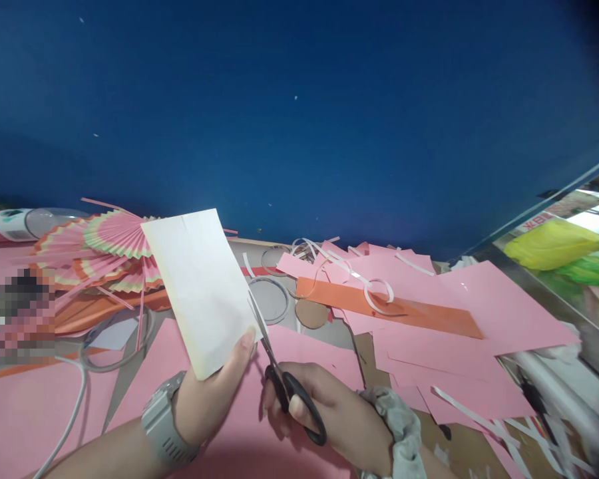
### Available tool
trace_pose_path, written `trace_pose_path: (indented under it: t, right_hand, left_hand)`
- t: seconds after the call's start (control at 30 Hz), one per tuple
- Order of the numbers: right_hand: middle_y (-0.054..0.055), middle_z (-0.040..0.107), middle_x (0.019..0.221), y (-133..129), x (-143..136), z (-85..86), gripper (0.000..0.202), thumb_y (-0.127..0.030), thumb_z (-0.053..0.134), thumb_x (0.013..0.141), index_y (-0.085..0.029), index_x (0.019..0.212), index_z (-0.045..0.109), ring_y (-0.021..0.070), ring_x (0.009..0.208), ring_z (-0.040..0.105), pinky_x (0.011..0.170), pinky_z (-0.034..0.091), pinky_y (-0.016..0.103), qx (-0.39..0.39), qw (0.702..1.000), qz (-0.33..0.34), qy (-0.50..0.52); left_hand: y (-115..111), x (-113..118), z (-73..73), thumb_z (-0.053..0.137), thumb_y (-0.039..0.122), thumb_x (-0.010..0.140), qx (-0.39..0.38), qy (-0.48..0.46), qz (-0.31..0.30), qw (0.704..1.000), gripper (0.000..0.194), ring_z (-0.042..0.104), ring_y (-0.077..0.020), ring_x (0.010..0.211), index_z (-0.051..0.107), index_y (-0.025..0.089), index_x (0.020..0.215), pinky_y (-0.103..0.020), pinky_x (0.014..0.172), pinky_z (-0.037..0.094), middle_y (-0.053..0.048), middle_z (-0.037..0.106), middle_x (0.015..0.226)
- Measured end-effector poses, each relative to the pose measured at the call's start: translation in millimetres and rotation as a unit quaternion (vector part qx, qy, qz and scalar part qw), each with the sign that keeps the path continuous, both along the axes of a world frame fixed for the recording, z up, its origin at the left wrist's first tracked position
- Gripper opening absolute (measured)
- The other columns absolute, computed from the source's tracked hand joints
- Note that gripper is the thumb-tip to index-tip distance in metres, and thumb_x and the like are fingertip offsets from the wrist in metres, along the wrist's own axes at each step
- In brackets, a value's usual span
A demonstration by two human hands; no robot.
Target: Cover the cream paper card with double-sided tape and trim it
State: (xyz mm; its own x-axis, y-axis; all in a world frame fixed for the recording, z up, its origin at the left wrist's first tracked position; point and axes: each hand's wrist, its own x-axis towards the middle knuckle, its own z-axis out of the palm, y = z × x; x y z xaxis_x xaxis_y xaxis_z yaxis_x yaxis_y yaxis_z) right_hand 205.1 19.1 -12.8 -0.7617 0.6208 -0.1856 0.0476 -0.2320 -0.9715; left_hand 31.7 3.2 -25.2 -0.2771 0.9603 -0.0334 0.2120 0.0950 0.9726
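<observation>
My left hand (212,396), with a grey watch (167,422) on its wrist, holds a white sheet of paper (202,293) near its lower right corner, thumb on top. My right hand (314,399) is closed round the black handles of a pair of scissors (272,352). The scissor blades point up and left along the right edge of the sheet, where a narrow strip stands off from it. A pale scrunchie (397,426) circles my right wrist. Pink paper (239,426) lies beneath both hands.
Folded pink fans (117,234) and a bottle (17,225) lie at the left. An orange strip (429,318), pink sheets (509,306) and curled white strips cover the right. Tape rings (267,299) sit behind the scissors. A blue wall (299,133) rises behind.
</observation>
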Motion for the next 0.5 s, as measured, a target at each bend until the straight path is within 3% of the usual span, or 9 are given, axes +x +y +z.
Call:
trace_pose_path:
  t: [0.5]
  right_hand:
    - [0.002,0.051,0.068,-1.1,-3.9,0.7,0.062,-0.07,0.053,0.072,-0.01,0.086,0.059,0.0126,0.062,0.049,0.054,0.039,0.023,-0.037,0.999,-0.03,-0.011]
  left_hand:
    - [1.7,0.2,0.7,0.056,0.038,0.079,-0.019,-0.019,-0.001,1.0,0.019,0.065,-0.0182,0.063,0.065,0.022,0.073,-0.026,0.062,0.056,-0.002,0.068,0.067]
